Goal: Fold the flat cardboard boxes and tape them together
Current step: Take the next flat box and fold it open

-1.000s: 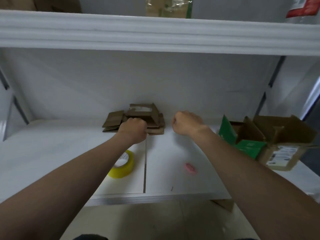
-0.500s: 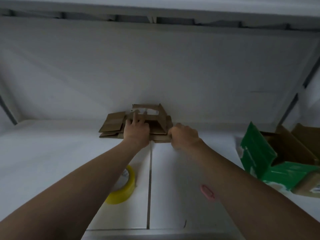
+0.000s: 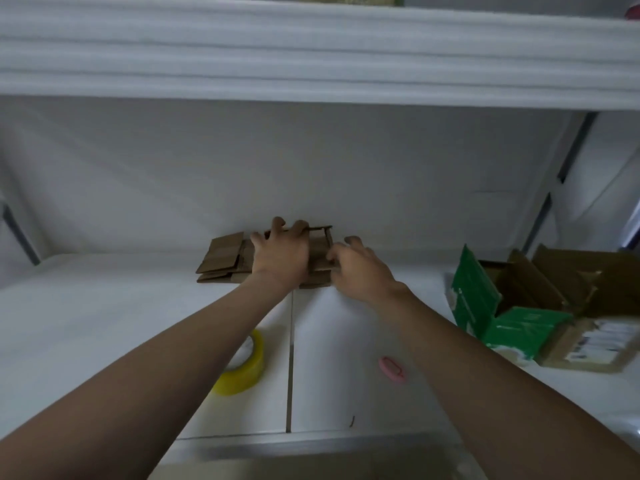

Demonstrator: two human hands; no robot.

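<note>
A stack of flat brown cardboard boxes (image 3: 221, 259) lies at the back of the white shelf (image 3: 104, 323), against the wall. My left hand (image 3: 281, 254) lies on top of the stack, its fingers hooked over the far edge of the top piece. My right hand (image 3: 360, 268) grips the stack's right edge with curled fingers. A roll of yellow tape (image 3: 242, 368) sits on the shelf under my left forearm, partly hidden by it.
A small pink cutter (image 3: 392, 370) lies near the front of the shelf. An open brown carton (image 3: 588, 306) with green packets (image 3: 478, 299) stands at the right. An upper shelf (image 3: 311, 57) overhangs. Metal brackets run down both sides.
Both hands were fists in front of the stack a second ago. The left has moved further over the stack to its far edge, and the right has closed on the right edge.
</note>
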